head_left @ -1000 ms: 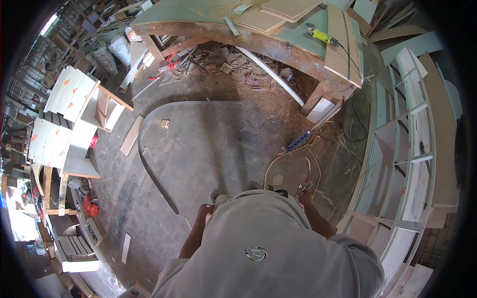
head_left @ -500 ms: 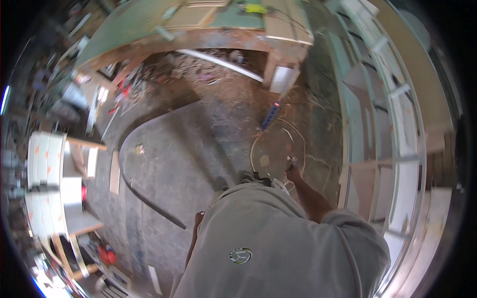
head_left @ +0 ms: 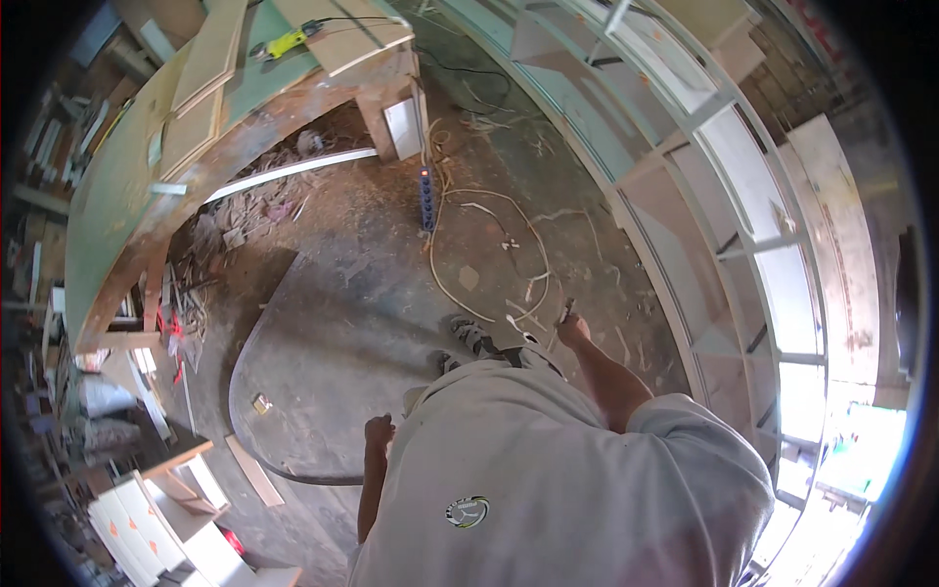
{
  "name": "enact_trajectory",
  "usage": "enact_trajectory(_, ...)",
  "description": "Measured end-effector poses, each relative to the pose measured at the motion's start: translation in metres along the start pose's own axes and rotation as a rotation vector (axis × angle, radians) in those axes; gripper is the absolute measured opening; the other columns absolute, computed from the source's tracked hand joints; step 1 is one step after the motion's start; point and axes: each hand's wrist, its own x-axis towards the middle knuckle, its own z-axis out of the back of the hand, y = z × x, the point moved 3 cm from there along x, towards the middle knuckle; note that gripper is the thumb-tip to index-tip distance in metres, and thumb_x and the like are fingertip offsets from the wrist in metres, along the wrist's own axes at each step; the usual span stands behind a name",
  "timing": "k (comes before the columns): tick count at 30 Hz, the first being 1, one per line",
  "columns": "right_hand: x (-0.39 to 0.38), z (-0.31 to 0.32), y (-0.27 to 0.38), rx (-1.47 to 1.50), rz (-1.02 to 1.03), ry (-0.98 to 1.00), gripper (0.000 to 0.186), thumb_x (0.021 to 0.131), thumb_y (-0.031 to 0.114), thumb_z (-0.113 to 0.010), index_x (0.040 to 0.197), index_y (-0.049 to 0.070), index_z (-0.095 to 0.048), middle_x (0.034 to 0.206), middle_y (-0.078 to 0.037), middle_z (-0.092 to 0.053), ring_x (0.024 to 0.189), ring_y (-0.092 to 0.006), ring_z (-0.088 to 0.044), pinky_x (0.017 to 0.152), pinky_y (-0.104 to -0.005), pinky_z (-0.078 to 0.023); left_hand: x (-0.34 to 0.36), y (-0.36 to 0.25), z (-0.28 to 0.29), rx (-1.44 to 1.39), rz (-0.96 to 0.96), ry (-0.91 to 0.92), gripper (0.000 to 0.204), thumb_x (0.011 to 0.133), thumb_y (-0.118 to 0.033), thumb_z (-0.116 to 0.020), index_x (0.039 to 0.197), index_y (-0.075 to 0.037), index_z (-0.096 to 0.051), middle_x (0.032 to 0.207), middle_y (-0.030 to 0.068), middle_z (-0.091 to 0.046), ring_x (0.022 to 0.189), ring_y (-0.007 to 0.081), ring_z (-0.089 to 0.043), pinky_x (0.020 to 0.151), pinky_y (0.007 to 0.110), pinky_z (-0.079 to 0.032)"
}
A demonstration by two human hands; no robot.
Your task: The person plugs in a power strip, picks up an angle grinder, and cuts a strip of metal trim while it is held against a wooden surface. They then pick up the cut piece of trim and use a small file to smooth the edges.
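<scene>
A dusty workshop floor [head_left: 372, 245] is spreading out below, the green desk [head_left: 117, 196] curving off left. The left hand [head_left: 378, 430] is hanging curled and empty, while the right hand [head_left: 572, 328] is gripping a small dark tool [head_left: 566, 311] above the loose cable [head_left: 489, 254]; best stepping clear of that cable.

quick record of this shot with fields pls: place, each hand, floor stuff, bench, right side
place: dusty workshop floor, seen from above the person's grey shirt
right hand: out in front, holding a small dark tool; kind too small to tell
left hand: closed loosely at the side, nothing seen in it
floor: power strip with pale cable looping toward the shoes; large rounded dark panel lying flat
bench: green-topped workbench with boards and a yellow power tool
right side: pale shelving unit with open compartments
</scene>
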Motion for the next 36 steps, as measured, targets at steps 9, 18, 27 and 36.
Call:
enact_trajectory(9, -0.071, -0.033, -0.133, 0.142, -0.280, -0.133, 0.042, 0.083, 0.034, -0.070, 0.106, -0.001, -0.071, 0.110, -0.027, -0.070, 0.106, -0.0387, -0.068, 0.089, -0.0469, -0.055, 0.075, -0.032, 0.044, -0.327, 0.111, 0.199, 0.036, 0.094, -0.031, -0.057, 0.086, 0.003, -0.065, 0.070, 0.0108, -0.065, 0.055, 0.0208, -0.064, 0.047, 0.035, -0.049)
enact_trajectory(18, -0.006, 0.003, -0.141, 0.258, -0.389, -0.014, 0.042, 0.085, 0.030, -0.066, 0.111, -0.003, -0.069, 0.114, -0.028, -0.068, 0.109, -0.0395, -0.067, 0.092, -0.0462, -0.054, 0.181, -0.109, 0.056, -0.270, 0.076, 0.268, 0.037, 0.092, -0.029, -0.056, 0.078, 0.003, -0.066, 0.069, 0.0123, -0.065, 0.055, 0.0231, -0.065, 0.048, 0.035, -0.052)
enact_trajectory(27, 0.211, 0.147, -0.097, 0.264, -0.176, -0.214, 0.038, 0.084, 0.029, -0.067, 0.105, -0.004, -0.070, 0.112, -0.029, -0.068, 0.109, -0.0398, -0.067, 0.090, -0.0477, -0.054, 0.325, -0.222, 0.062, -0.209, -0.055, 0.194, 0.039, 0.091, -0.031, -0.055, 0.079, 0.005, -0.066, 0.067, 0.0134, -0.065, 0.054, 0.0234, -0.064, 0.050, 0.038, -0.051)
enact_trajectory(36, 0.373, 0.267, 0.031, 0.326, -0.051, -0.175, 0.038, 0.081, 0.029, -0.069, 0.105, -0.001, -0.070, 0.104, -0.026, -0.071, 0.106, -0.0408, -0.067, 0.089, -0.0491, -0.053, 0.470, -0.333, 0.076, -0.101, -0.156, -0.040, 0.019, 0.089, -0.017, -0.054, 0.097, -0.006, -0.068, 0.090, 0.0216, -0.070, 0.088, 0.0421, -0.067, 0.076, 0.052, -0.051)
